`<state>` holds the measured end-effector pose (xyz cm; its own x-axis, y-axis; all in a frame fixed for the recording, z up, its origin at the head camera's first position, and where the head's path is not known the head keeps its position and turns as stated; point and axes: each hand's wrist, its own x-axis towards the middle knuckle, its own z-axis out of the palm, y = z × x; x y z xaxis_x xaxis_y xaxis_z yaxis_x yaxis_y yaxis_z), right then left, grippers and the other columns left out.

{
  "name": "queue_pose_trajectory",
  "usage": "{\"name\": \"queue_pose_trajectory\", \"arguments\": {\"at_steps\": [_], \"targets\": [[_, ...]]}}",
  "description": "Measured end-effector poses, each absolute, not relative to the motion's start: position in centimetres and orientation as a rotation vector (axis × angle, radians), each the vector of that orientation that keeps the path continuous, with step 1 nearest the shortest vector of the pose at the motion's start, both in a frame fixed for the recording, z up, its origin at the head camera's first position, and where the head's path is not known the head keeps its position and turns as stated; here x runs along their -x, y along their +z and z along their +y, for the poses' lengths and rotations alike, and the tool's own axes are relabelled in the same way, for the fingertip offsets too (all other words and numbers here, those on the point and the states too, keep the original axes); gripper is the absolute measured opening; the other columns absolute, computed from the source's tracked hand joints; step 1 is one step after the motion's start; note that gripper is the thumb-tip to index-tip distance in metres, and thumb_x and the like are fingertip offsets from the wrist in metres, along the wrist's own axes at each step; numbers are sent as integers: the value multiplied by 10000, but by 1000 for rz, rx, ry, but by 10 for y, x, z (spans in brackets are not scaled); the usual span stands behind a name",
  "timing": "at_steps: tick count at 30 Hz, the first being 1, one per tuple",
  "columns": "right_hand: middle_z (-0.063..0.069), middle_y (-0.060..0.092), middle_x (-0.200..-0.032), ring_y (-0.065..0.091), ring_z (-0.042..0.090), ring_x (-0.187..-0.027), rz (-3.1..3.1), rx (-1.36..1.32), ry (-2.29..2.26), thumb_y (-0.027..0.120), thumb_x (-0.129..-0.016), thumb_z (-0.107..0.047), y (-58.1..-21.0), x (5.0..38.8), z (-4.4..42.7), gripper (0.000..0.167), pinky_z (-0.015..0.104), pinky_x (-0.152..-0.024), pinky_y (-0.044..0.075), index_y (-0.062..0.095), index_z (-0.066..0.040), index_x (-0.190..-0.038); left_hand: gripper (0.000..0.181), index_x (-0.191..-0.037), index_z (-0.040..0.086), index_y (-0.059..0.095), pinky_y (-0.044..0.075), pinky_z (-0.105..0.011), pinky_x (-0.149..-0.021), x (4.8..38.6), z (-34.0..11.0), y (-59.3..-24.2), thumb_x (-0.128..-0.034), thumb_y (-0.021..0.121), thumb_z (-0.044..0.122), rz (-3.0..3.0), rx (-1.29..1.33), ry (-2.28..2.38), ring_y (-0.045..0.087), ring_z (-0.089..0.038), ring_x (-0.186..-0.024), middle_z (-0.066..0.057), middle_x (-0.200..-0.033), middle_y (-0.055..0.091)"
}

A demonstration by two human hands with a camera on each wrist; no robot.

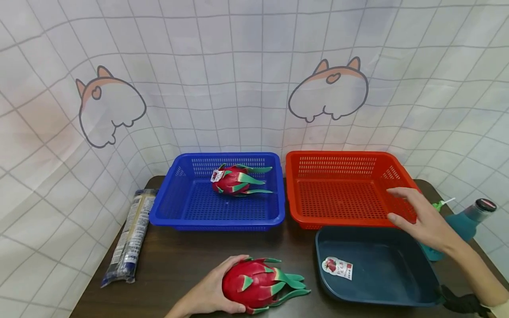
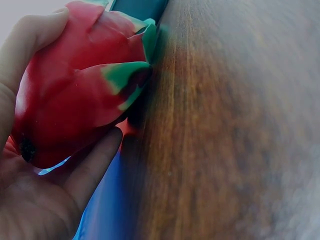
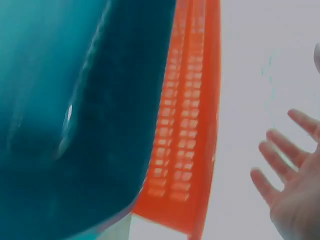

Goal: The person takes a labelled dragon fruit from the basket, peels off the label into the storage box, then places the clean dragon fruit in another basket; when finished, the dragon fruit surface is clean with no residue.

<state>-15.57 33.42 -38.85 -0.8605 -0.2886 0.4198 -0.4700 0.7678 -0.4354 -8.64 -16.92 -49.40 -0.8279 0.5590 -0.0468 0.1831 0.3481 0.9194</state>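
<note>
My left hand [image 1: 211, 287] grips a red dragon fruit [image 1: 254, 285] with green leaf tips, low over the front of the table. The left wrist view shows the thumb on one side of that fruit and a finger beneath it. My right hand [image 1: 423, 221] is held with spread fingers above the right end of the red basket [image 1: 338, 221] and the dark blue tray [image 1: 381, 296], holding nothing. A white sticker [image 1: 337, 268] with a fruit picture lies in the tray's left part. A second dragon fruit [image 1: 236, 181], with a similar sticker on it, lies in the blue basket [image 1: 183, 220].
A clear plastic-wrapped roll [image 1: 131, 236] lies along the table's left edge. At the right, behind my right arm, stand a bottle of blue liquid [image 1: 465, 225] and a small green object with a white stick [image 1: 439, 204]. A gridded white curtain [image 1: 246, 79] hangs behind the baskets.
</note>
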Motion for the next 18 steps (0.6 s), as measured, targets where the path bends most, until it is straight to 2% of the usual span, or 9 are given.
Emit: {"name": "queue_pose_trajectory", "arguments": {"at_steps": [3,4,6,12,18], "targets": [[283,411,-1385,351,373,-1211,-2655,-463,772,714,-814,-189,-393,159,345,704,703,-800,369,396,0,-1414,858,-1430,347,374,523,-226,-890,87,-170,-494,-713,845,322,2271,-658,1470,489,-144,-1230,52,-1425,454],[307,385,-1406,339,447,-1195,-2662,-436,755,713,-812,-211,-395,160,348,735,720,-801,354,377,7,-1428,861,-1432,342,375,523,-229,-891,87,-169,-494,-713,847,320,2273,-660,1470,491,-144,-1229,51,-1425,455],[334,335,-1445,309,512,-1221,-2677,-389,742,710,-814,-248,-400,163,352,783,741,-817,325,343,16,-1453,869,-1434,333,376,522,-232,-893,86,-169,-494,-708,852,325,2292,-671,1460,491,-140,-1226,52,-1425,456],[363,247,-1499,266,583,-1269,-2711,-322,721,676,-837,-323,-410,172,357,855,801,-900,233,261,41,-1489,871,-1437,322,376,519,-235,-897,88,-169,-493,-709,855,328,2301,-674,1453,487,-144,-1230,63,-1419,457],[385,297,-1452,330,580,-1206,-2735,-295,583,663,-825,-400,-419,176,355,884,796,-898,246,283,84,-1460,855,-1429,355,368,523,-227,-882,87,-170,-493,-719,844,337,2270,-647,1449,485,-175,-1235,56,-1419,453]]}}
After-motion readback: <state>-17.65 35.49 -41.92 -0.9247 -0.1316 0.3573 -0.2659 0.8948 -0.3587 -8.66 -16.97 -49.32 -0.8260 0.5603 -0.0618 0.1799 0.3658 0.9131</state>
